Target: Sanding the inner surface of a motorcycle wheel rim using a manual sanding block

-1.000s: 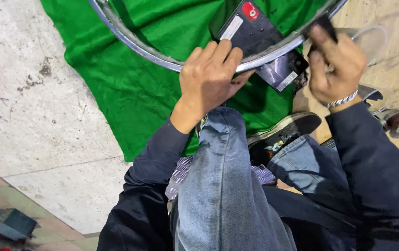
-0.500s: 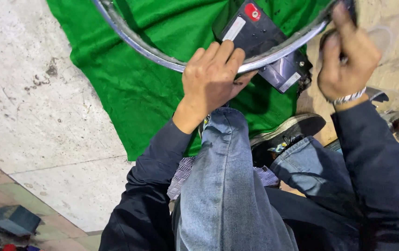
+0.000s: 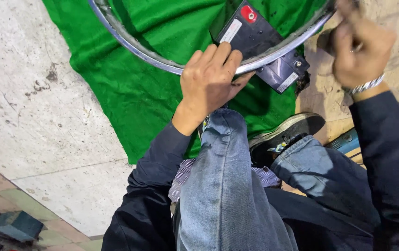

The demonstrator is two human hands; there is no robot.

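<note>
A green cloth (image 3: 129, 88) covers the floor, its top cut off. On it lies a metal rim (image 3: 162, 60), partly out of view, over a black battery (image 3: 255, 37). The left hand (image 3: 211, 79) grips the rim; the right hand (image 3: 360, 51) is blurred, grip unclear.

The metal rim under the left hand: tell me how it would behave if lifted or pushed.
The metal rim looks rigid, a thin shiny hoop, so probably stiff and fairly light. Round, it could roll if stood upright. The left hand presses it onto the green cloth, which likely limits sliding.
</note>
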